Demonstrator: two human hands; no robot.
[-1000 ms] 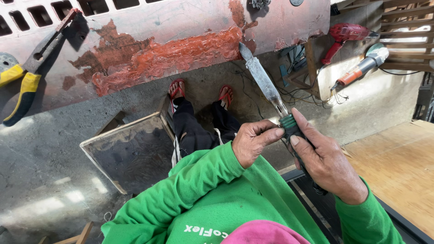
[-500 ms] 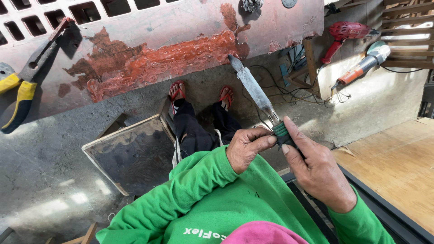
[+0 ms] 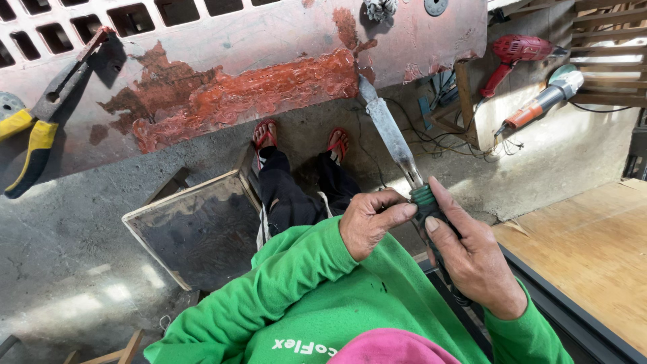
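Observation:
Both of my hands hold one tool, a long flat metal blade (image 3: 389,131) on a dark green handle (image 3: 424,200). My left hand (image 3: 368,221) pinches the handle's front collar with thumb and fingers. My right hand (image 3: 474,256) wraps the handle from behind. The blade points up and away, and its tip reaches the lower edge of a rusty grey metal panel (image 3: 269,40) patched with orange-red filler (image 3: 249,94). My green sleeves and my legs in red sandals (image 3: 265,133) lie below the panel.
Yellow-handled pliers (image 3: 34,128) rest on the panel's left end. A square metal sheet (image 3: 195,229) lies on the concrete floor by my legs. A red drill (image 3: 515,50) and an orange-grey grinder (image 3: 542,101) lie at the right wall. A plywood board (image 3: 579,249) sits to my right.
The blade has swung left and forward, so its tip now meets the panel's lower edge. Both hands kept their grip on the handle.

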